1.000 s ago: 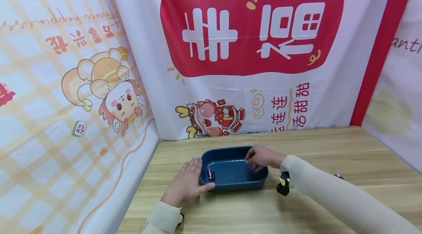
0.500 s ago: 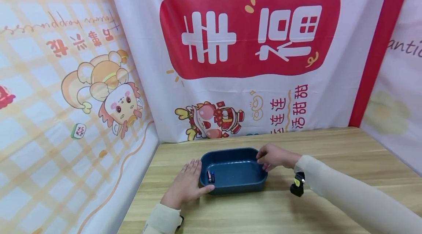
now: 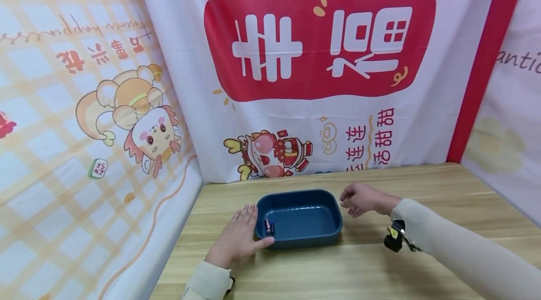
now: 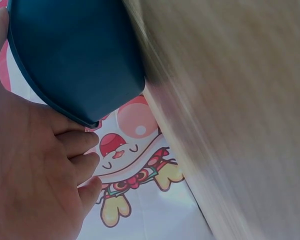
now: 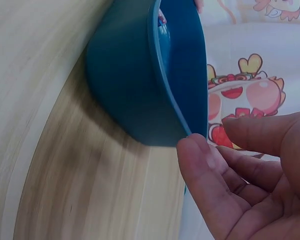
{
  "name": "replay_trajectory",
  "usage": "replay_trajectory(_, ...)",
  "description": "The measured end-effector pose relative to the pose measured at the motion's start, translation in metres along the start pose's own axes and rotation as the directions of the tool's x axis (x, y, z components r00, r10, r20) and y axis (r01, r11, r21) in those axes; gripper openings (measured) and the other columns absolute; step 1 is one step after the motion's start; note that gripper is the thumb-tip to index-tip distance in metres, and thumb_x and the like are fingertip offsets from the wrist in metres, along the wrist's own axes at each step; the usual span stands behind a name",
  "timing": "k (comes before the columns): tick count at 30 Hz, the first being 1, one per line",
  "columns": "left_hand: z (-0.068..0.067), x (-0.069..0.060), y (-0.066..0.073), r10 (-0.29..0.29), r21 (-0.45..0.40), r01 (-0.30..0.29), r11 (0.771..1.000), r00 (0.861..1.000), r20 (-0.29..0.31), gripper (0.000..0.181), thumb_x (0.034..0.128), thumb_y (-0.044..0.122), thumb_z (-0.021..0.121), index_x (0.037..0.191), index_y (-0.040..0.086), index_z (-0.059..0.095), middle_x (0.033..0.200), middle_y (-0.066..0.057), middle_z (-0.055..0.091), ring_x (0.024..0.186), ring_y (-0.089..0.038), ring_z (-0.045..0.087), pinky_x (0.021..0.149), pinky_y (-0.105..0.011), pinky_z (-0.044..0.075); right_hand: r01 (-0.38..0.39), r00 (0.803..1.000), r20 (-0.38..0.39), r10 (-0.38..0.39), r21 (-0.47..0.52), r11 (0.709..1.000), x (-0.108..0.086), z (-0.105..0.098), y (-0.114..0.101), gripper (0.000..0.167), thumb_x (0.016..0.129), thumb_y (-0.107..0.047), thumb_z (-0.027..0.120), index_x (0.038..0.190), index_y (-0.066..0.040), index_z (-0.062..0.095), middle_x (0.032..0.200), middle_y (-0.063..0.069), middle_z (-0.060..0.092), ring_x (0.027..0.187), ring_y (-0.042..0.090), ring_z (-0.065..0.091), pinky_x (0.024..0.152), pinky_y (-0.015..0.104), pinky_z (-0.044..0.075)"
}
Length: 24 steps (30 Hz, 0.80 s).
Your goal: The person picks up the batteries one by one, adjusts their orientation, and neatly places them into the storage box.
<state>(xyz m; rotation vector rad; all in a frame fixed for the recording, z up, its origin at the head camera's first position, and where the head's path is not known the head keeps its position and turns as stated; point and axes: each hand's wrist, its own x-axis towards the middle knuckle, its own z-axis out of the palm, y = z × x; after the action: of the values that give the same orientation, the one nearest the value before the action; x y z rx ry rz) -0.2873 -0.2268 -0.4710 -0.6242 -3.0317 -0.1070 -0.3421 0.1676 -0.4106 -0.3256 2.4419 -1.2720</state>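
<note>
A dark blue oblong plastic bin [image 3: 302, 243] stands on the wooden table. Two small cylinders that look like batteries [image 3: 269, 227] lie side by side inside its left end. My left hand [image 3: 237, 236] rests against the left end of the bin, fingers extended along the rim and thumb at the front corner. In the left wrist view, that hand [image 4: 40, 160] touches the bin's rim [image 4: 55, 107]. Just off the bin's right end is my right hand [image 3: 365, 199], its fingers loosely bent. The right wrist view shows nothing between the thumb and fingers of this hand [image 5: 260, 185].
Light wooden tabletop [image 3: 321, 272] extends around the bin. A white printed cloth [image 3: 321, 126] hangs along the table's back edge, and a checked cloth [image 3: 105, 150] hangs on the left. A black strap device [image 3: 395, 239] is on my right wrist.
My right hand has moved right, from inside the bin over its right end to beyond the rim. The left hand stays at the left end, and the two small cylinders remain there.
</note>
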Motion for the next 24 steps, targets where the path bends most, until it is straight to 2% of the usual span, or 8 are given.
replay_trajectory(7,-0.001,0.001,0.001,0.003,0.0,-0.003,1.0,1.0,-0.002,0.107,0.0845,0.082,0.035,0.153,0.0,0.022,0.158,-0.016,0.02,0.146,-0.033,0.014,0.116,-0.048,0.014,-0.011,1.0,-0.017,0.011,-0.003,1.0,-0.015,-0.014,0.007,0.014,0.093,-0.004,0.062,0.105,0.003,0.063,0.091,0.012,0.061,0.077,0.025,0.063,0.069,0.038,0.058)
replay_trajectory(16,-0.001,0.0,0.001,0.0,-0.001,0.0,1.0,1.0,0.007,0.108,0.0836,0.082,0.035,0.153,0.001,0.023,0.158,-0.016,0.021,0.146,-0.033,0.015,0.116,-0.049,0.015,-0.016,0.998,-0.055,0.016,0.009,1.0,-0.034,-0.034,0.018,0.02,0.094,-0.007,0.062,0.11,0.005,0.061,0.093,0.013,0.061,0.08,0.027,0.063,0.071,0.039,0.058)
replay_trajectory(24,-0.003,-0.001,0.001,0.004,0.003,-0.004,1.0,1.0,0.002,0.108,0.0841,0.082,0.036,0.153,0.0,0.023,0.158,-0.017,0.022,0.145,-0.034,0.015,0.115,-0.049,0.015,-0.018,0.996,-0.088,0.02,0.027,0.999,-0.049,-0.053,0.041,0.027,0.095,-0.009,0.061,0.114,0.009,0.059,0.095,0.013,0.061,0.081,0.027,0.063,0.071,0.041,0.058)
